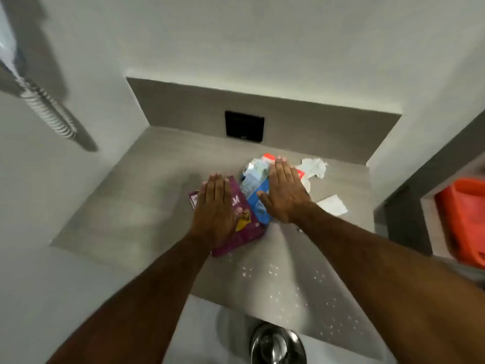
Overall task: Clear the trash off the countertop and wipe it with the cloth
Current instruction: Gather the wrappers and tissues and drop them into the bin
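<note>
On the counter (147, 179), trash not yet cleared.
Left hand (214, 206) and right hand (284, 191) lie flat, fingers together, over purple packet (246, 232) and blue packet (258, 203); tissues (315, 166) beyond the right fingertips. Next: gather and grasp.

One wide-angle view from a camera worn on the person's head, looking forward and steeply down. It sits close above a grey table (147, 195) set in a wall recess. Both forearms reach in from the bottom edge toward the middle. Wide-lens bending curves the walls at the sides.
</note>
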{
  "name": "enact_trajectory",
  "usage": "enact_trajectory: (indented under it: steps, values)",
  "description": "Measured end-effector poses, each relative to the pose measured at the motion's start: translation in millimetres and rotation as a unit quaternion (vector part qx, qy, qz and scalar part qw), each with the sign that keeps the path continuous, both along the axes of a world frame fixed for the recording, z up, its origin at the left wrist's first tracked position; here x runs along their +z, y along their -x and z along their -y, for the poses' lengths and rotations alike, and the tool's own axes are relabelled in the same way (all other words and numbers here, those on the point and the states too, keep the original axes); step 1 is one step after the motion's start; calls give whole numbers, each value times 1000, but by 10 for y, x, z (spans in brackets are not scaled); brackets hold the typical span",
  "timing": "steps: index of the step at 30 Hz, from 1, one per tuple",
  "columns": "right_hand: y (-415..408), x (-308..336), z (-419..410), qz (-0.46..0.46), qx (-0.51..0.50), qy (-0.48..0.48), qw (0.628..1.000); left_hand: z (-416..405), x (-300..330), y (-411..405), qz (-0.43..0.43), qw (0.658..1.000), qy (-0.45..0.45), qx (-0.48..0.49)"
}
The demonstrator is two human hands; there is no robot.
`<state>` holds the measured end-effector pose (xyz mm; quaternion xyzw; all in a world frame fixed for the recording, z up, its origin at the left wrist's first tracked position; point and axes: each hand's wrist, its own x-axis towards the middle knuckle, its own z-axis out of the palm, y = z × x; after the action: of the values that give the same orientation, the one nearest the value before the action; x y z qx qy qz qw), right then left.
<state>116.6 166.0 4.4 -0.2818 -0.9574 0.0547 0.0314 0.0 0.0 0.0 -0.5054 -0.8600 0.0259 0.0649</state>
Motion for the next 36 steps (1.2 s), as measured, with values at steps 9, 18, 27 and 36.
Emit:
enact_trajectory:
  steps: [9, 18, 27, 36]
  values:
    - [284, -76, -174, 121, -14, 114, 986, -241, -94, 260, 197, 966, 165, 30]
    - [416, -84, 25, 34, 26, -30, 999, 25, 65, 331, 252, 966, -59, -28]
    - [-730, 607, 936, -443, -17, 207, 872, 945, 781, -560, 262, 909, -324, 10]
    - [-2745, -732, 2609, -334, -73, 398, 851, 2174, -208, -2200, 497, 812, -263, 155]
